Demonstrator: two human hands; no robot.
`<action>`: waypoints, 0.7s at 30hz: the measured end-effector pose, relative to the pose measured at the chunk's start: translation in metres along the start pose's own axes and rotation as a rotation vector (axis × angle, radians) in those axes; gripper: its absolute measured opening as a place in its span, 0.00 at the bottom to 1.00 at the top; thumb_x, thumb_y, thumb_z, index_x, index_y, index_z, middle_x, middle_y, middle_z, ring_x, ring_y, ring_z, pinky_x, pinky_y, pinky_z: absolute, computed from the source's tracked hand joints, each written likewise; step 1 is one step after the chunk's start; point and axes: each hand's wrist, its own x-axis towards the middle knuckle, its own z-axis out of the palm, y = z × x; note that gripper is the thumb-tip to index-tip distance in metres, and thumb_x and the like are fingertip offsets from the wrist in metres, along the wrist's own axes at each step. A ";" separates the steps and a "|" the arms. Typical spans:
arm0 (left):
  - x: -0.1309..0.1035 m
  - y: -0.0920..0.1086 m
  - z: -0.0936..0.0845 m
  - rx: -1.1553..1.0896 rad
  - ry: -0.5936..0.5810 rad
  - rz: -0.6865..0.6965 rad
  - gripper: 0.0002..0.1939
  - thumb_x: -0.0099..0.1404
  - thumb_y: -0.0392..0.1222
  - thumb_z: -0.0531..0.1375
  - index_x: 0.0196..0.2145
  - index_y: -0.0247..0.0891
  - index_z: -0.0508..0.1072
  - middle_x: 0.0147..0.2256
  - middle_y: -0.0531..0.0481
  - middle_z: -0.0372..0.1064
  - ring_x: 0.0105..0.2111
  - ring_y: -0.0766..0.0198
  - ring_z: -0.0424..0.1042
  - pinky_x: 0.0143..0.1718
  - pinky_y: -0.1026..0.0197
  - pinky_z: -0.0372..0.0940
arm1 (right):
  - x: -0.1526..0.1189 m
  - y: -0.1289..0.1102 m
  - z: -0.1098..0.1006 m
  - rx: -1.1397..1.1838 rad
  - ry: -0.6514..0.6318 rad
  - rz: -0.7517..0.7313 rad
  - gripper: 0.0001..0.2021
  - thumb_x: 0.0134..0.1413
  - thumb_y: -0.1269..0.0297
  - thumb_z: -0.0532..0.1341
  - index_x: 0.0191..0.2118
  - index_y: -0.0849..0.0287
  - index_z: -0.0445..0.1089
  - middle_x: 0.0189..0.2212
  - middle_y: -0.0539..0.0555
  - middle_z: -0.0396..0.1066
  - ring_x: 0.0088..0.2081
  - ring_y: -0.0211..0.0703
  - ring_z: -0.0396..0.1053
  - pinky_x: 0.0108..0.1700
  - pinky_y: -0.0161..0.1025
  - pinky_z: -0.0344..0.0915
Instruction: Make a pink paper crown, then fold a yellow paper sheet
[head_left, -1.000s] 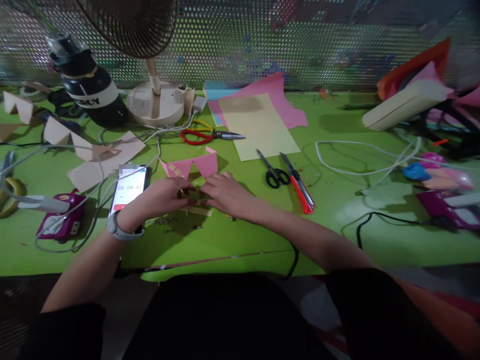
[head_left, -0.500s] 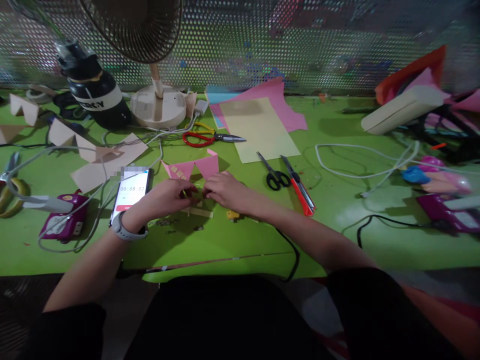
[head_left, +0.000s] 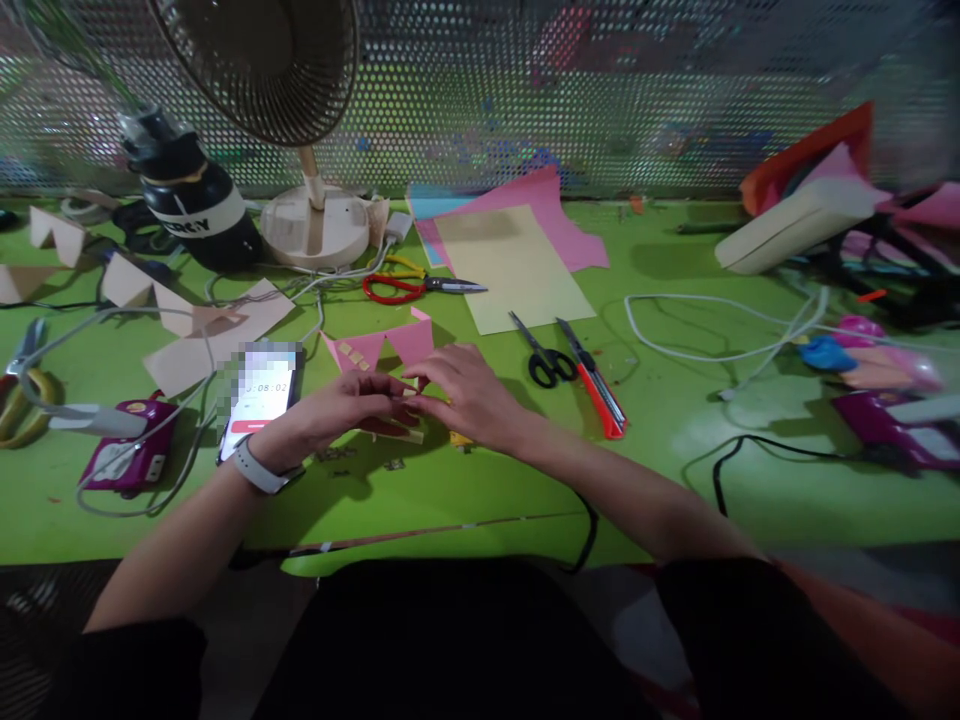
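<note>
While both hands (head_left: pixel 358 405) (head_left: pixel 469 398) pinch a tiny scrap (head_left: pixel 410 392), folded pink paper (head_left: pixel 412 343) bears tan squares (head_left: pixel 352 355).

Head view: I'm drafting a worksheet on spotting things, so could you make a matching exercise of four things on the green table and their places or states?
Things:
1. pink paper
2. phone
3. utility knife
4. bottle

Places or states:
A. beside the black scissors
B. folded, just beyond the left hand and right hand
C. beside the fan
D. screen lit

Pairs: 1-B, 2-D, 3-A, 4-C
</note>
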 end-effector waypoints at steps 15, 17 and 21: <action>0.004 -0.003 -0.002 0.093 0.279 0.185 0.18 0.62 0.48 0.67 0.46 0.35 0.76 0.39 0.43 0.80 0.35 0.62 0.80 0.39 0.57 0.76 | -0.043 0.059 -0.075 -0.486 -0.397 0.824 0.13 0.62 0.58 0.58 0.37 0.63 0.74 0.35 0.62 0.76 0.33 0.51 0.73 0.30 0.42 0.60; 0.004 -0.001 -0.001 0.084 0.269 0.184 0.18 0.63 0.46 0.66 0.47 0.35 0.73 0.42 0.43 0.80 0.38 0.61 0.80 0.39 0.58 0.75 | -0.049 0.070 -0.076 -0.552 -0.472 0.911 0.15 0.61 0.54 0.57 0.36 0.62 0.74 0.34 0.62 0.76 0.32 0.50 0.72 0.28 0.41 0.57; 0.003 0.002 0.002 0.074 0.230 0.152 0.13 0.66 0.41 0.63 0.46 0.35 0.70 0.46 0.41 0.78 0.44 0.60 0.79 0.40 0.60 0.75 | -0.051 0.077 -0.071 -0.490 -0.451 0.887 0.12 0.55 0.56 0.59 0.36 0.59 0.74 0.36 0.60 0.77 0.33 0.49 0.72 0.28 0.40 0.55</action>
